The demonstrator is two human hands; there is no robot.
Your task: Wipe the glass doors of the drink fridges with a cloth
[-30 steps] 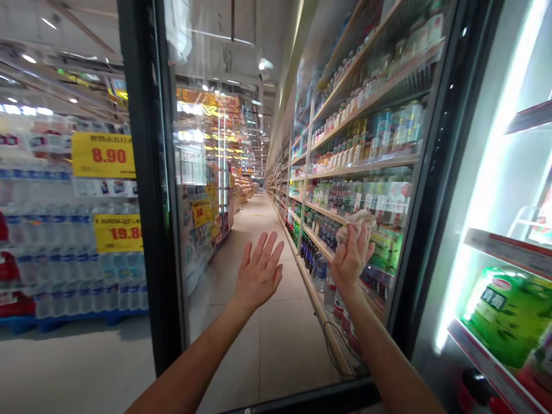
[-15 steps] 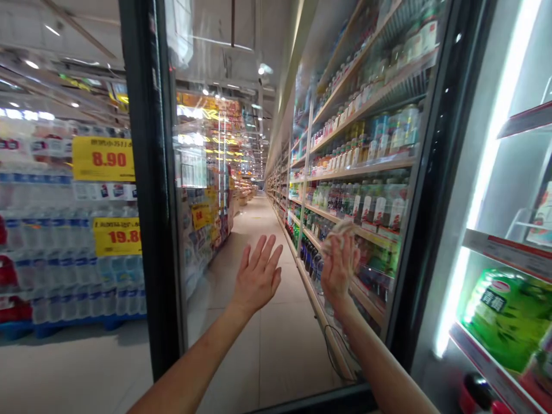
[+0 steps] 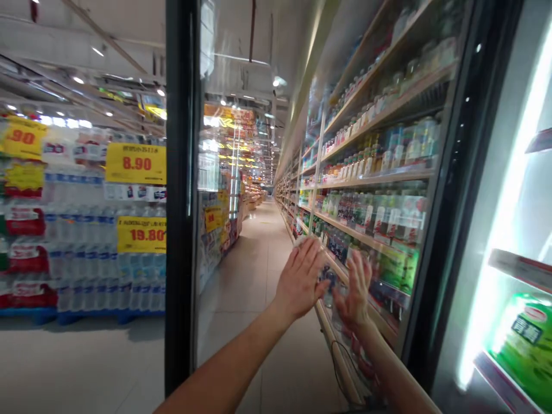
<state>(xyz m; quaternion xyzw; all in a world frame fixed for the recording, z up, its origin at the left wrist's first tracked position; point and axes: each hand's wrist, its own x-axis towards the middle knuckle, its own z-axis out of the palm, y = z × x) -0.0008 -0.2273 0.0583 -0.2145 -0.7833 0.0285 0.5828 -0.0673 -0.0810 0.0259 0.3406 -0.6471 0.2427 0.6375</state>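
Note:
A glass cooler door [image 3: 241, 345] with a black frame stands in front of me. My left hand [image 3: 298, 280] lies against the glass with its fingers stretched side by side over a pale cloth [image 3: 309, 240], and only a blurred edge of the cloth shows above the fingertips. Just to the right, my right hand [image 3: 356, 290] is raised, fingers apart, with nothing visible in it. Its palm faces left towards the left hand; whether it touches the glass I cannot tell.
Through the glass appear shelves of bottles [image 3: 379, 213] and a long aisle floor [image 3: 267, 259]. A lit cooler shelf [image 3: 517, 269] with a green package [image 3: 528, 345] is at the right. Stacked bottled water [image 3: 90, 259] with yellow price signs [image 3: 137, 163] stands at the left.
The cloth has passed from my right hand to under my left hand. My left hand has moved right, towards the right hand, which has opened. The view has shifted slightly left.

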